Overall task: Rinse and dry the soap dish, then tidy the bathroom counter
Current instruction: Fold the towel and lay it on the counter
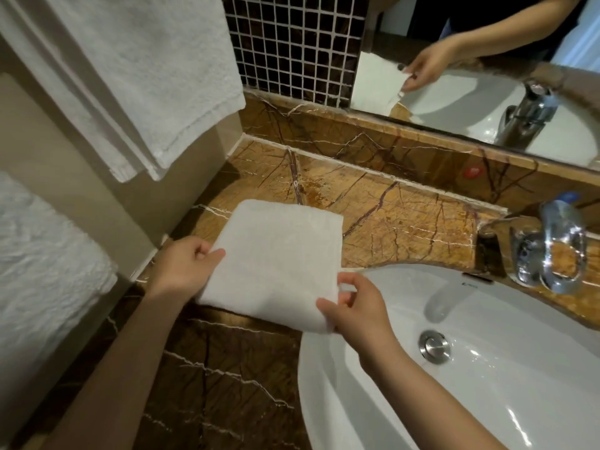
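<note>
White folded cloth (276, 261) is pinched by both hands over the brown marble table (389, 216): left hand (181, 267) grips its left edge, right hand (354, 306) nips the near corner w/ thumb + fingers. Sink (487, 401) sits right of the hands, chrome tap (548, 254) beyond it.

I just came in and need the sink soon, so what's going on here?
A person is holding a small folded white towel with both hands over the marble counter, just left of the white sink. The left hand pinches its left edge and the right hand pinches its near right corner. The tap shows no running water. No soap dish is in view.
</note>
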A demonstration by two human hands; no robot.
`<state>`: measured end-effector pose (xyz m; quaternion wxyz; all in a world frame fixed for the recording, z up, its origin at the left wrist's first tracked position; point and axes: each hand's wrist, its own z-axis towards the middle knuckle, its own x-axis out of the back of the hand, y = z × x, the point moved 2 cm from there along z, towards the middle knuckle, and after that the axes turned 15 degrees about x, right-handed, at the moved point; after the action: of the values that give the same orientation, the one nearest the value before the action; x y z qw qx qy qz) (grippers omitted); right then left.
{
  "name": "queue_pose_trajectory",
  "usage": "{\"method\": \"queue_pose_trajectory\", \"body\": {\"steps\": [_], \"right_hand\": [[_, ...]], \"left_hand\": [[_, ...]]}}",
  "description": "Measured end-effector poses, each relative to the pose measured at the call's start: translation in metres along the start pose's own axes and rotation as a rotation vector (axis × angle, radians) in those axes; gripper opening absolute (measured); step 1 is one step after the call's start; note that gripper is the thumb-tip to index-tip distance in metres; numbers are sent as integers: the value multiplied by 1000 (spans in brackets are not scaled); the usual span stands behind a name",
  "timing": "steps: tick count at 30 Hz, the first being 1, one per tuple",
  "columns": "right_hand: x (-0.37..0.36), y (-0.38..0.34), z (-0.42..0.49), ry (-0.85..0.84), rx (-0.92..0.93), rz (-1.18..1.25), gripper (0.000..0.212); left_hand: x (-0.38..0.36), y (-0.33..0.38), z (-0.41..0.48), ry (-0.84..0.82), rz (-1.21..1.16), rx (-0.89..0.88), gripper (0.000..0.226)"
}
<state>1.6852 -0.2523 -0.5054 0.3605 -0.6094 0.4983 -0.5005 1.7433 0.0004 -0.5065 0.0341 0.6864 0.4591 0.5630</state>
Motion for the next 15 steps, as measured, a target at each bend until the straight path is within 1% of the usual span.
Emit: {"method": "queue_pose_trajectory", "body": {"steps": [1, 3, 6, 8, 10, 11, 12, 14, 15], "right_hand": [[2, 5, 0, -13, -19, -16, 41], [2, 7, 6, -37, 12, -87, 40], [3, 0, 15, -98, 75, -186, 40], [6, 1, 12, -86, 67, -226, 39], [4, 2, 2, -41, 55, -246, 39], [1, 2, -2, -15, 58, -231, 37], [-4, 1, -3, 2, 80, -229, 33], [-14, -3, 2, 15, 141, -306, 21], [-19, -8, 6, 17, 169, -336, 21]], "left_hand": [[-1, -2, -4, -15, 34, -5, 26], [-1, 0, -10, -4, 72, -10, 25], [3, 11, -16, 115, 132, -44, 17], [3, 16, -20, 165, 171, -49, 21], [-2, 18, -21, 123, 204, -24, 34], [-4, 19, -19, 95, 211, -15, 37], [-6, 20, -15, 85, 204, -14, 36], [-5, 24, -6, 92, 146, -11, 30], [-3, 26, -2, 96, 125, -17, 27]]}}
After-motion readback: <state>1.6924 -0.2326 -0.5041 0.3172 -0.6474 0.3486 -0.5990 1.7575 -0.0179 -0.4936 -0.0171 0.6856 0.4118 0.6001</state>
